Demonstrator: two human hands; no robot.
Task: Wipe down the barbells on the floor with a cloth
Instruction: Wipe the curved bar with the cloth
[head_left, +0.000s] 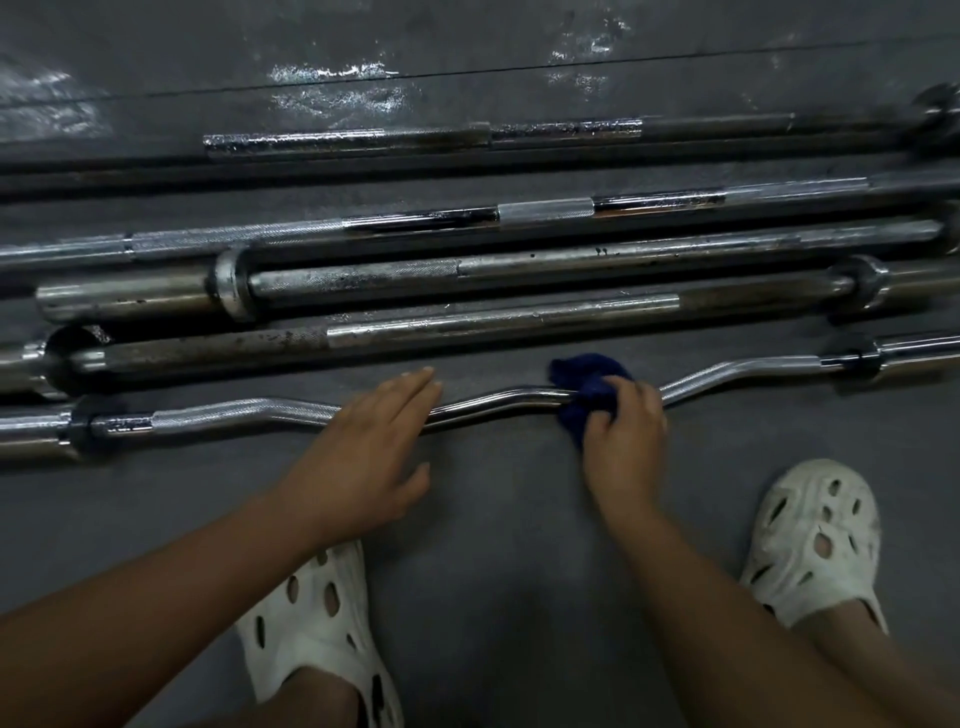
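Gripping crumpled blue cloth (587, 395) — wavy chrome bar (488, 402).

A dark grey rubber floor (493, 519) fills the view, with wet, shiny patches (337, 83) and a thin seam line (519, 70) at the far side.

Dark grey rubber gym floor (493, 519), matte in the foreground and filling most of the view. Toward the far side, patches of glossy sheen (337, 85) mark its surface, brightest near the middle and at the right. A thin dark seam line (467, 73) runs across the floor from left to right, rising slightly toward the right edge. In the foreground, two white perforated foam clogs stand apart on the floor: the left clog (311, 634) near the lower centre, the right clog (818, 540) nearer the right edge, both with oval ventilation holes and toes pointing away from the viewer.
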